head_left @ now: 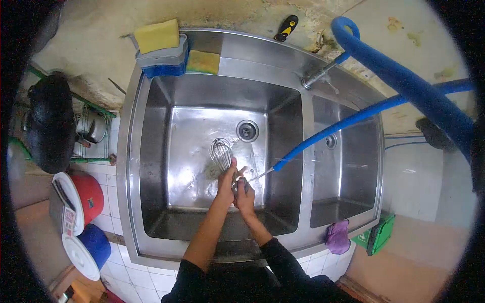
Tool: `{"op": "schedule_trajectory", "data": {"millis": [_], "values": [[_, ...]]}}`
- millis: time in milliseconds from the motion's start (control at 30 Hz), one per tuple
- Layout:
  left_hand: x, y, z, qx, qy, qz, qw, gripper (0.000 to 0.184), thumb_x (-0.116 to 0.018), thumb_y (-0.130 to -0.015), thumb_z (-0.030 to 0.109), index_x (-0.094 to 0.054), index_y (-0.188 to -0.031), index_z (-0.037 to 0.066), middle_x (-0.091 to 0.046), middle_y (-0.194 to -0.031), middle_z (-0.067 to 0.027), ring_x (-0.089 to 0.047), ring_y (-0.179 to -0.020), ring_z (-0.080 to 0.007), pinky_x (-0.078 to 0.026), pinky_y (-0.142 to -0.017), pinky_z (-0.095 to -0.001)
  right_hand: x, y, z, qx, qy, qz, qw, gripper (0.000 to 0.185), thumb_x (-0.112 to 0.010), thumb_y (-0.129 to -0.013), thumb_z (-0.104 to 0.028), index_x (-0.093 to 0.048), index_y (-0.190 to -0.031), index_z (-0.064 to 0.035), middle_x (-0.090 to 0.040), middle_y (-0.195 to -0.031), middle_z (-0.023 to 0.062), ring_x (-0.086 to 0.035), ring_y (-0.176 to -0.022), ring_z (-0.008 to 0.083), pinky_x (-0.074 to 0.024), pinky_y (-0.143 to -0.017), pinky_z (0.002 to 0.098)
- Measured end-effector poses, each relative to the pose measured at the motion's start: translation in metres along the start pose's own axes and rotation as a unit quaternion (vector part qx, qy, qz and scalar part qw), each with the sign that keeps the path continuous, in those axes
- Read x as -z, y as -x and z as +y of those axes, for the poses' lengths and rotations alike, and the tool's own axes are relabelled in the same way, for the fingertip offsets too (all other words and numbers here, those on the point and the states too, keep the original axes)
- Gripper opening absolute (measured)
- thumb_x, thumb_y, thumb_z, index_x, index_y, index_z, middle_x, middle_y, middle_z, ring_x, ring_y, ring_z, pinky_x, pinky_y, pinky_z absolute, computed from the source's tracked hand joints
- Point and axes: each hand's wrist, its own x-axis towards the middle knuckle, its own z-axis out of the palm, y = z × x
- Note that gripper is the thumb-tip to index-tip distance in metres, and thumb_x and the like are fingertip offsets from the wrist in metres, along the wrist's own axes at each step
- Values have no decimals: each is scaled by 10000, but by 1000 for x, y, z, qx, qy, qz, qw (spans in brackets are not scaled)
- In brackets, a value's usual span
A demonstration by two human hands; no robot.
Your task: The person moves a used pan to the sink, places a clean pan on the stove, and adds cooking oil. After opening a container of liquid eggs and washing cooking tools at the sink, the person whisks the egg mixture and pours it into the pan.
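My left hand [226,183] is closed around the handle of a wire whisk [221,153]. The whisk's wire loops point up and away from me, over the floor of the large sink basin [189,131]. Close beside it, my right hand [245,197] is wrapped around a dark spray nozzle [246,184] at the metal end of a blue hose [323,132]. Both hands are low over the basin, almost touching. My fingers partly hide the whisk handle and the nozzle.
A smaller basin [348,171] lies to the right, below a tap [316,76]. A yellow sponge [157,36] tops a soap dispenser [164,63], with another sponge [203,62] beside it. A purple cloth [338,237] hangs over the front edge. Buckets [91,199] stand left.
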Motion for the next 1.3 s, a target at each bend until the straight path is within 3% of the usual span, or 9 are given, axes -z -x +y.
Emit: {"op": "schedule_trajectory", "data": {"millis": [167, 267, 467, 667, 700, 800, 933, 1067, 1300], "values": [[8, 10, 2, -124, -106, -216, 963, 285, -647, -804, 322, -517, -697, 92, -435, -540, 25, -508, -537, -108, -378, -472, -239, -2, -37, 35, -220, -414, -16, 883, 379, -497, -869, -387, -576, -831, -18, -562, -636, 69, -557, -509, 160, -452, -408, 304], [-4, 37, 37, -136, -214, -213, 943, 232, -691, -761, 267, -555, -789, 81, -498, -613, 19, -472, -538, -100, -390, -493, -254, 13, -48, 18, -205, -255, -12, 945, 387, -511, -863, -404, -562, -903, -22, -571, -692, 56, -590, -613, 155, -474, -495, 300], [56, 13, 58, -258, -179, 57, 948, 250, -784, -663, 157, -594, -802, 74, -587, -724, 7, -500, -571, -84, -380, -475, -244, -38, -100, -101, 267, -43, 17, 963, 550, -600, -828, -226, -381, -1296, -37, -555, -1015, 133, -514, -1030, 273, -380, -899, 359], [62, 25, 59, -205, -160, -11, 966, 214, -749, -684, 98, -588, -818, 59, -628, -847, -36, -583, -839, -149, -456, -747, -305, -86, -132, -296, 462, 140, 112, 868, 508, -582, -800, -159, -394, -1270, -119, -396, -1286, 151, -383, -1183, 347, -291, -977, 420], [66, 16, 50, -245, -149, -27, 958, 304, -737, -686, 14, -570, -938, 51, -616, -869, -48, -575, -655, -117, -463, -441, -247, -96, -143, -301, 464, 135, 113, 868, 508, -582, -800, -159, -394, -1270, -119, -396, -1286, 151, -383, -1183, 347, -291, -977, 420], [80, -6, 32, -276, -121, -89, 949, 393, -743, -677, 0, -543, -1010, 60, -607, -950, -61, -585, -716, -125, -486, -463, -254, -118, -161, -300, 528, 336, 257, 737, 537, -573, -805, -169, -379, -1305, -196, -359, -1340, 131, -371, -1203, 330, -270, -979, 463], [68, 8, 36, -265, -184, -89, 942, 526, -771, -659, 29, -437, -1061, 87, -578, -965, -44, -565, -822, -127, -501, -664, -255, -91, -105, -258, 503, 252, 204, 801, 552, -576, -815, -203, -387, -1331, -253, -363, -1336, 152, -339, -1235, 312, -263, -961, 517], [44, 18, 43, -295, -311, -98, 898, 566, -799, -652, 117, -401, -1055, 106, -576, -957, -60, -560, -850, -130, -475, -729, -265, -18, -100, -73, 275, -7, 167, 947, 194, -585, -826, -144, -585, -936, 16, -622, -800, 121, -600, -695, 222, -474, -615, 326], [-9, -1, 24, -385, -508, -124, 761, 630, -795, -611, 425, -450, -974, 43, -585, -903, -137, -599, -864, -243, -472, -771, -347, 69, -37, -46, 13, -128, 121, 984, 253, -523, -887, -219, -603, -765, -12, -476, -516, -3, -399, -397, 82, -335, -392, 235]]}}
